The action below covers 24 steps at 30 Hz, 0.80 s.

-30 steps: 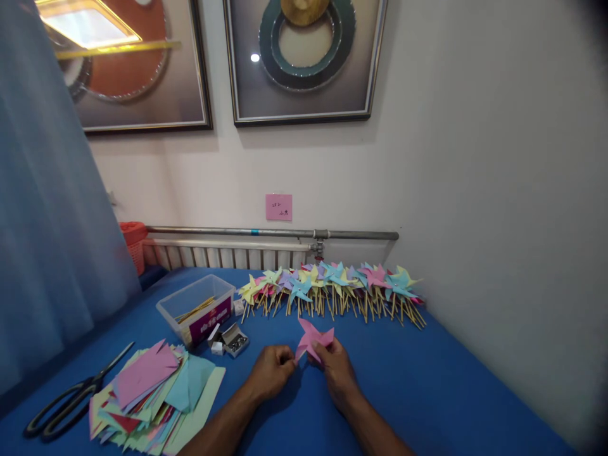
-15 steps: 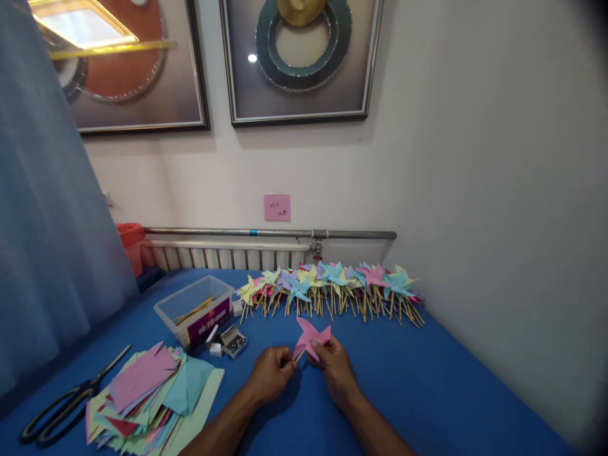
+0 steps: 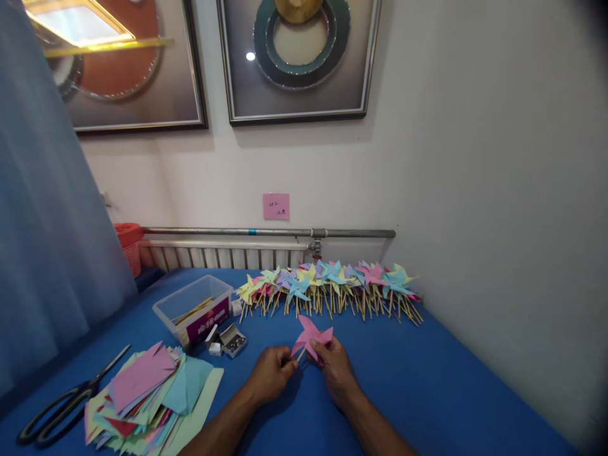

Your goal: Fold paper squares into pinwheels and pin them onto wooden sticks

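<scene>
A pink paper pinwheel (image 3: 311,337) is held up between my two hands over the blue tabletop. My right hand (image 3: 338,366) is closed on its right side, thumb over the middle of the blades. Below the left blade a thin pale stick (image 3: 301,354) shows, and the fingers of my left hand (image 3: 274,372) are closed around its lower end. The palm hides the rest of that stick. Left of my hands lies a small open box of metal pins (image 3: 234,342).
Finished pinwheels (image 3: 327,288) on sticks lie in a long row at the back. A clear plastic tub (image 3: 166,307) holds wooden sticks. Cut coloured paper (image 3: 142,380) is piled at the left, beside black-handled scissors (image 3: 66,405). A blue curtain (image 3: 52,209) hangs at the far left.
The pink pinwheel has turned very slightly in my hands. Both hands keep nearly the same place and grip; the camera has shifted a little.
</scene>
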Each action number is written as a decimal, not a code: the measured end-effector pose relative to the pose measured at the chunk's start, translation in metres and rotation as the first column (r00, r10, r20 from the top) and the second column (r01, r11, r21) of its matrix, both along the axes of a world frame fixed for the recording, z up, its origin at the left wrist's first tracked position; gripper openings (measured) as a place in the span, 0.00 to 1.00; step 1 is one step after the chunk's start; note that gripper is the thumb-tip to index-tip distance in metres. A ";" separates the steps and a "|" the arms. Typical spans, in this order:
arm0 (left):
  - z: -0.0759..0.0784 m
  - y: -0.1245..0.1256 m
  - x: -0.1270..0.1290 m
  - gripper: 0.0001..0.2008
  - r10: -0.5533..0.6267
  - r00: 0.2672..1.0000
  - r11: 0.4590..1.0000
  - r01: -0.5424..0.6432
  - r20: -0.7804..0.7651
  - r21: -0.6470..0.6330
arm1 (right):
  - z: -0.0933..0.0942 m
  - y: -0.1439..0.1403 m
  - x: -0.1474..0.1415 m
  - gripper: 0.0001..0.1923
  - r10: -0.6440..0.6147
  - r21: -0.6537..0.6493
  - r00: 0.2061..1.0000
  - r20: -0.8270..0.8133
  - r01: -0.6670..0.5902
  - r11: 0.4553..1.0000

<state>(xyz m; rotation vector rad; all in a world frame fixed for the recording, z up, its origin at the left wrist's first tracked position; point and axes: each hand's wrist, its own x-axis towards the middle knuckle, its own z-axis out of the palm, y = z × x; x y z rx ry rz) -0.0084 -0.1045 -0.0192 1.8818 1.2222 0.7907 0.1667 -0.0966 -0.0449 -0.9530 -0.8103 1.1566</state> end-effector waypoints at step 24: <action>0.014 -0.009 0.001 0.07 -0.015 0.981 0.997 0.029 -0.193 0.070 | 0.005 0.004 0.009 0.16 -0.058 0.012 0.998 0.016 0.057 0.998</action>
